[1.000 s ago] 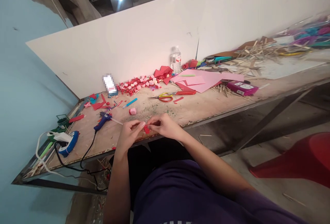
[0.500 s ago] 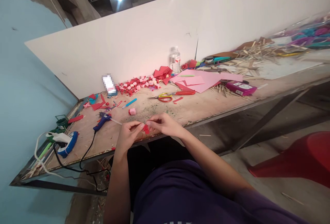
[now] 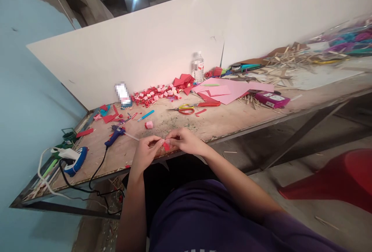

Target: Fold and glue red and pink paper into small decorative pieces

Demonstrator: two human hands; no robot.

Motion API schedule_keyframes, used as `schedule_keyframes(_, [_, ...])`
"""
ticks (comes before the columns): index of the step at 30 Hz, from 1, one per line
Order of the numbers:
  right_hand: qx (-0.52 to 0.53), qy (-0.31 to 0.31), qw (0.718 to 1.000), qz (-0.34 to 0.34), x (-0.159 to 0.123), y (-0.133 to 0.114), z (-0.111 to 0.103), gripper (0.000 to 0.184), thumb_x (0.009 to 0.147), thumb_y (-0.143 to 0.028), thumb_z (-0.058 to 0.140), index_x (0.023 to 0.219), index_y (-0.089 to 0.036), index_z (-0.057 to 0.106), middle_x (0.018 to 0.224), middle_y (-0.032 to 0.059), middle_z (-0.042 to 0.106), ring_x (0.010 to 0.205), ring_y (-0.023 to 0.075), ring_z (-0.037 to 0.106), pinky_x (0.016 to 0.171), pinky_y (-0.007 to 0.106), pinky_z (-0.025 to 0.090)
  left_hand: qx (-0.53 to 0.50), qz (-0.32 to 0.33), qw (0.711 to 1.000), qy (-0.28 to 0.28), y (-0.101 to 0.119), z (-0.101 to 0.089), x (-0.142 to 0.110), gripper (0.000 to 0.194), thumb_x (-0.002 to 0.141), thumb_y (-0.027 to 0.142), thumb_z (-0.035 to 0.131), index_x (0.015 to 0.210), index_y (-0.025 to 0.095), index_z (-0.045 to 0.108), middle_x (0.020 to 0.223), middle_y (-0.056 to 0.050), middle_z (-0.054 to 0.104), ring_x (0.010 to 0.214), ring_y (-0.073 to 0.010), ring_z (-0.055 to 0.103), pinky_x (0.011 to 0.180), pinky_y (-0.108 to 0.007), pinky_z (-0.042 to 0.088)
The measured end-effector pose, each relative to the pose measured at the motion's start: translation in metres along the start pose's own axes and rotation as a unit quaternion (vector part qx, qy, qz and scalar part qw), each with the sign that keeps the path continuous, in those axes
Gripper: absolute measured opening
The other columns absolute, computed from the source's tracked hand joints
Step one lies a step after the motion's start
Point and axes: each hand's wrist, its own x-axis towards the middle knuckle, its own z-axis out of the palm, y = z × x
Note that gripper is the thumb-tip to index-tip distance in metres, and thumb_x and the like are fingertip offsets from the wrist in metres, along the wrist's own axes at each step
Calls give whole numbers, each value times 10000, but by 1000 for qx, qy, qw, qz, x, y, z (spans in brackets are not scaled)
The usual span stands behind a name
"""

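Just above the table's near edge, a small piece of red paper (image 3: 166, 146) is pinched between both hands. My left hand (image 3: 146, 150) is closed, thumb and index finger on the paper's left side. Its right side is in the closed fingertips of my right hand (image 3: 184, 140). The fingers partly hide the paper, so its exact folds cannot be made out. A pink and red paper cube (image 3: 148, 124) sits on the table (image 3: 232, 117) just beyond my hands. To the left lies a blue hot glue gun (image 3: 114, 136), its clear glue stick pointing at my left hand.
Red-handled scissors (image 3: 187, 108) and a blue pen-like tool (image 3: 146, 115) lie farther back. Behind them are a heap of pink and red cubes (image 3: 154, 95), pink paper sheets (image 3: 223, 89) and a plastic bottle (image 3: 198, 68). A power strip (image 3: 76, 162) with cords is at left, a red stool (image 3: 343, 178) at right.
The red paper has turned slightly between my fingertips and shows a different outline. Both hands stay in nearly the same place.
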Motion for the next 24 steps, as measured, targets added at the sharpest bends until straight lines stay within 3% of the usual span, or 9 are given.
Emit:
schedule_keyframes(8, [9, 2, 1000, -14, 1, 0, -1, 285, 984, -370, 600, 878, -147, 743, 774, 43, 723, 684, 162, 646, 652, 248, 510, -40, -18, 999, -1, -3, -2, 2, 272, 836, 433, 765, 862, 164, 792, 873, -68, 794, 814, -216, 720, 779, -297, 564])
schedule_keyframes(14, [19, -9, 1000, -18, 1, -1, 0, 327, 988, -419, 604, 884, -147, 753, 774, 48, 725, 693, 169, 655, 654, 252, 528, -44, -23, 999, -1, -3, -2, 2, 289, 800, 453, 789, 799, 165, 771, 787, -55, 766, 727, -197, 689, 690, -279, 549])
schedule_keyframes(24, [-1, -4, 1000, -30, 1, -4, 0, 315, 973, -404, 613, 845, -147, 741, 753, 39, 717, 649, 152, 618, 629, 248, 495, -39, -18, 999, -11, -5, -2, 2, 276, 823, 436, 758, 787, 162, 738, 758, -43, 726, 711, -178, 644, 687, -269, 516])
